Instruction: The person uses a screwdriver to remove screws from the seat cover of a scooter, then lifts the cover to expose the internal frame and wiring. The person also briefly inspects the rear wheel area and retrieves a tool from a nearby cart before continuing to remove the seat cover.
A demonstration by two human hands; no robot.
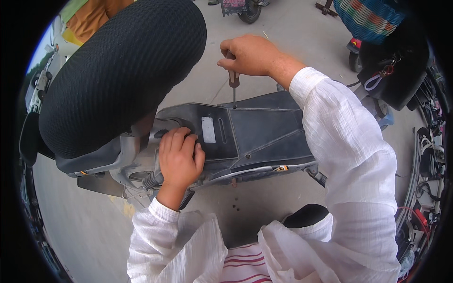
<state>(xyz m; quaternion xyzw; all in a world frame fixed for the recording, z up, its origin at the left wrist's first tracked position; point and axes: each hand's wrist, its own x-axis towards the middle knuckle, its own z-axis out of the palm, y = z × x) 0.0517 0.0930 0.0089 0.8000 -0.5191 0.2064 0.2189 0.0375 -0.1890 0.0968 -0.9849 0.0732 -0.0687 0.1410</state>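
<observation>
My right hand grips a screwdriver upright, its tip at a hole along the far edge of the scooter's dark grey floorboard. My left hand rests on the scooter body at the left of the floorboard, fingers slightly curled on the plastic panel beside a pale rectangular label. A black mesh-covered seat rises above it on the left. A nearer screw hole shows on the floorboard.
Concrete ground lies under the scooter. At upper right are a woven blue basket and a black case with keys hanging. Part of another scooter stands behind. Cluttered metal parts line the right edge; yellow-brown cloth is at upper left.
</observation>
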